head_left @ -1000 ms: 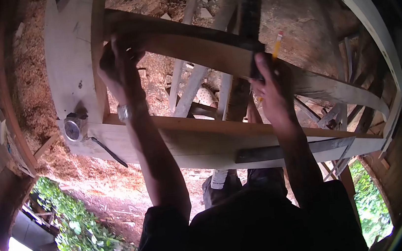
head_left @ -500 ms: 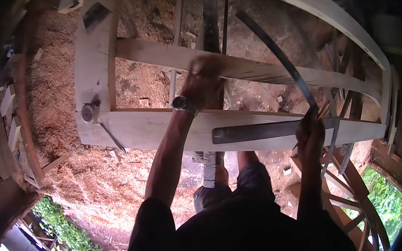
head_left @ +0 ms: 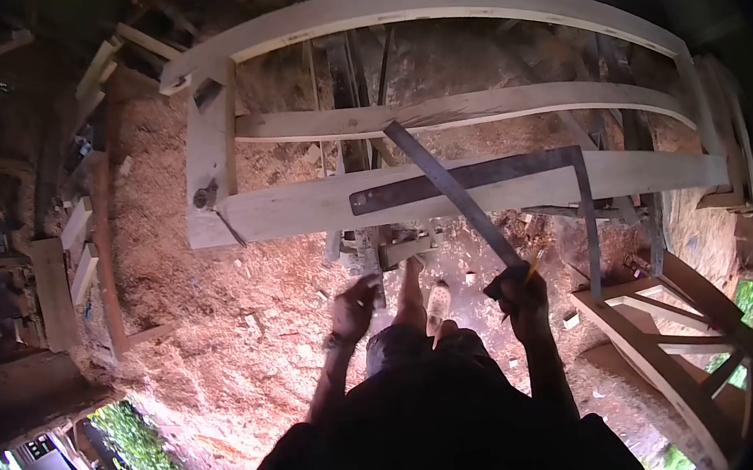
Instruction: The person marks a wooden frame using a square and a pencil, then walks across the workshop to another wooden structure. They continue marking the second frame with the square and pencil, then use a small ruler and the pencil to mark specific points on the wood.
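My right hand is closed round the lower end of a dark flat blade, which slants up and left over the front rail. It also holds a thin yellow pencil. A metal framing square lies on the pale wooden frame, its short leg hanging over the near edge. My left hand, with a wristwatch, is off the wood, in front of the frame; its fingers are partly curled and dark, and nothing clear shows in them.
Wood shavings cover the ground. A second wooden frame leans at the lower right. Boards stand at the left. A small dark tool rests on the frame's left corner.
My left hand has come off the middle of the frame and back towards my body. My right hand has drawn back with the blade, away from the square. The view has shifted.
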`<move>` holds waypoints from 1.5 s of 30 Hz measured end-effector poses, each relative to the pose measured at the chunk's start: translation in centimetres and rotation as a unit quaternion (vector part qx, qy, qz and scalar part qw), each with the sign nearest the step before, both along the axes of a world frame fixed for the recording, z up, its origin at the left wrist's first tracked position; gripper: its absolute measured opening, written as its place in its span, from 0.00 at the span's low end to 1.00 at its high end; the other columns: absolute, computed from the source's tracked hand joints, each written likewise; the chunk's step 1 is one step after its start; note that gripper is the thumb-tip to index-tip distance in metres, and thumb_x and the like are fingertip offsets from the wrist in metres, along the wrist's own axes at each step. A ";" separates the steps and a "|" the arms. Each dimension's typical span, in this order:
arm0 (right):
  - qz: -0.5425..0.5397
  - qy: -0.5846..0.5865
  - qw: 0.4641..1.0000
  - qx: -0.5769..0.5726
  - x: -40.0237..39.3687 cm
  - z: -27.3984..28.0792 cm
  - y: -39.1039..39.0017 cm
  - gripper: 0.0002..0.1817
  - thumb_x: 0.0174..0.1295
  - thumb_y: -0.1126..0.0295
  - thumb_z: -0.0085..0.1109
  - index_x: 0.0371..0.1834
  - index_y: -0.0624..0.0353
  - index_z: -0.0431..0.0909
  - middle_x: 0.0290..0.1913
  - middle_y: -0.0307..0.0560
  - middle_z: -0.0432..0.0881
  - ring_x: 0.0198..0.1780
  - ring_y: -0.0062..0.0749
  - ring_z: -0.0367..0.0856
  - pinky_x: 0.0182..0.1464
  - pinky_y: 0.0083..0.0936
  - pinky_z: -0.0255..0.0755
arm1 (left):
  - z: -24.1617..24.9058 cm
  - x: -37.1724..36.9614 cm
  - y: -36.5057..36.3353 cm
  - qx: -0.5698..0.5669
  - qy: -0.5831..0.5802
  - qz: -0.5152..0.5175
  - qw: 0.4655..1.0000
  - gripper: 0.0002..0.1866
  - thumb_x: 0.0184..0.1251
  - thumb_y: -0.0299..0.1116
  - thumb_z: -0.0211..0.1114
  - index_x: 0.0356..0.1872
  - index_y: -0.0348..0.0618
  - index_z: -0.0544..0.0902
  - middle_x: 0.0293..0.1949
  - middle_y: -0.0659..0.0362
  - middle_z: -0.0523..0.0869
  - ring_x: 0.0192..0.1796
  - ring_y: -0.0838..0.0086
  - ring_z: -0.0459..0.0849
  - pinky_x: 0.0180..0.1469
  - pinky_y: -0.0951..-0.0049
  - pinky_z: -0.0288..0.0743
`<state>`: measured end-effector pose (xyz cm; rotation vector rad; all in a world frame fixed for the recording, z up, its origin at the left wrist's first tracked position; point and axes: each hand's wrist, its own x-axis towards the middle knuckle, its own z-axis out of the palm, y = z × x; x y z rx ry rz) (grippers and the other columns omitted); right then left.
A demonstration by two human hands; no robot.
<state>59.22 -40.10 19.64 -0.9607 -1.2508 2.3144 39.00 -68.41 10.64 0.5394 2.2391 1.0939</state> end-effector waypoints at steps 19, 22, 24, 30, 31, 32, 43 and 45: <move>0.270 -0.087 0.910 0.301 -5.3 2.2 -21.5 0.18 0.59 0.63 0.84 0.41 0.66 0.88 0.35 0.50 0.90 0.37 0.28 0.90 0.40 0.30 0.80 | 12.0 0.8 -6.6 0.370 -0.299 0.147 0.867 0.22 0.91 0.50 0.55 0.43 0.41 0.80 0.35 0.55 0.89 0.38 0.67 0.91 0.45 0.65 0.87; 0.340 -0.057 0.894 0.287 -9.2 2.1 -25.2 0.17 0.62 0.65 0.80 0.45 0.66 0.88 0.41 0.52 0.91 0.39 0.31 0.91 0.42 0.30 0.82 | 9.0 -4.1 -14.2 0.282 -0.246 0.125 0.919 0.23 0.91 0.51 0.57 0.39 0.42 0.80 0.31 0.61 0.86 0.33 0.76 0.85 0.38 0.70 0.80; 0.337 -0.029 0.859 0.385 -11.9 1.9 -27.2 0.16 0.66 0.63 0.74 0.37 0.68 0.85 0.34 0.55 0.85 0.35 0.45 0.88 0.40 0.38 0.78 | 8.4 -7.6 -19.3 0.228 -0.223 0.101 0.942 0.23 0.91 0.51 0.58 0.40 0.41 0.82 0.28 0.65 0.83 0.31 0.81 0.80 0.34 0.72 0.74; 0.222 -0.098 0.877 0.415 -17.6 3.9 -30.7 0.16 0.69 0.69 0.74 0.27 0.64 0.79 0.26 0.54 0.80 0.26 0.49 0.82 0.31 0.39 0.72 | 5.8 -18.4 -27.1 0.094 0.226 -0.044 0.969 0.16 0.83 0.43 0.67 0.40 0.41 0.90 0.31 0.49 0.89 0.31 0.57 0.89 0.37 0.56 0.81; 0.196 -0.090 0.871 0.441 -18.3 3.3 -30.8 0.15 0.69 0.69 0.73 0.28 0.64 0.80 0.27 0.54 0.81 0.27 0.48 0.83 0.32 0.39 0.73 | 5.2 -20.6 -27.2 0.062 0.300 -0.100 0.947 0.11 0.77 0.39 0.72 0.40 0.42 0.91 0.34 0.46 0.91 0.36 0.49 0.90 0.39 0.53 0.82; 0.172 -0.084 0.864 0.466 -18.9 2.5 -30.6 0.14 0.69 0.69 0.73 0.29 0.64 0.81 0.27 0.53 0.81 0.28 0.46 0.84 0.32 0.39 0.73 | 5.3 -22.2 -26.6 0.041 0.280 -0.083 0.956 0.10 0.76 0.38 0.73 0.40 0.42 0.91 0.35 0.47 0.91 0.36 0.49 0.90 0.39 0.54 0.83; -0.004 -0.132 0.878 0.461 -33.2 -5.1 -17.1 0.10 0.75 0.68 0.69 0.40 0.65 0.89 0.33 0.58 0.88 0.33 0.47 0.92 0.34 0.37 0.79 | 6.7 -41.4 -11.2 0.047 0.406 -0.142 0.902 0.10 0.63 0.34 0.83 0.38 0.44 0.89 0.36 0.56 0.91 0.37 0.57 0.89 0.41 0.54 0.79; -0.021 -0.187 0.839 0.511 -37.2 -7.5 -12.6 0.12 0.75 0.66 0.72 0.37 0.64 0.88 0.27 0.56 0.85 0.25 0.41 0.84 0.29 0.36 0.75 | 4.2 -45.9 -7.5 0.026 0.426 -0.187 0.885 0.10 0.63 0.34 0.83 0.39 0.44 0.90 0.35 0.55 0.92 0.39 0.55 0.90 0.40 0.53 0.79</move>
